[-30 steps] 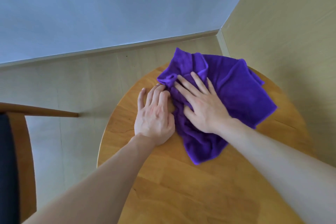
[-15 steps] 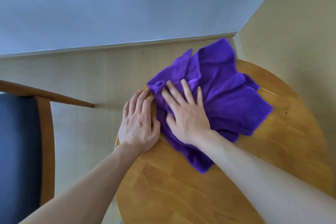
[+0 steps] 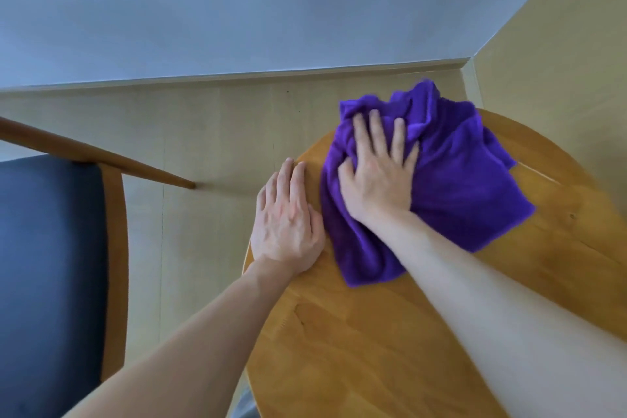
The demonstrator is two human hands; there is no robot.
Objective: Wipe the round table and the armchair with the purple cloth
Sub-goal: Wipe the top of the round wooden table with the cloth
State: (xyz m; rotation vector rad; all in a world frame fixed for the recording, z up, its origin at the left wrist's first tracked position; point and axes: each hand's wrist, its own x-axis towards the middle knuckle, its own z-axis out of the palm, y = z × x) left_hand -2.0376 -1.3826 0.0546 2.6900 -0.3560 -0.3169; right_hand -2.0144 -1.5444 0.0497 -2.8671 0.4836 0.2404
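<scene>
The head view, the only 1 on offer, looks down on a round wooden worktop (image 3: 390, 332) with the purple cloth (image 3: 458, 190) lying rumpled on its far-left part, its far folds bunched up at the edge nearest the wall. The main risk from here, as a judgement, is that a push further away or to the left would carry the bunched cloth over the worktop rim, so part of it would slip off toward the floor (image 3: 210, 132) and the stroke would lose contact with the wood. A second risk is uneven wiping: the cloth is crumpled rather than flat, so only the patch under the palm likely rubs the surface, and the near and right parts of the worktop could be missed. The right hand (image 3: 376, 180) lies flat on the cloth with fingers spread and fairly straight, pressing it down rather than gripping it, though the thumb sinks into a fold and its outline is slightly blurred. The left hand (image 3: 288, 224) rests palm down on the bare wood at the left rim, just beside the cloth's left edge, fingers extended and close together, holding nothing; it appears to steady the worktop. The armchair (image 3: 51, 265), with a dark seat and wooden frame, stands to the left, well apart from both hands, and the cloth is nowhere near it.
</scene>
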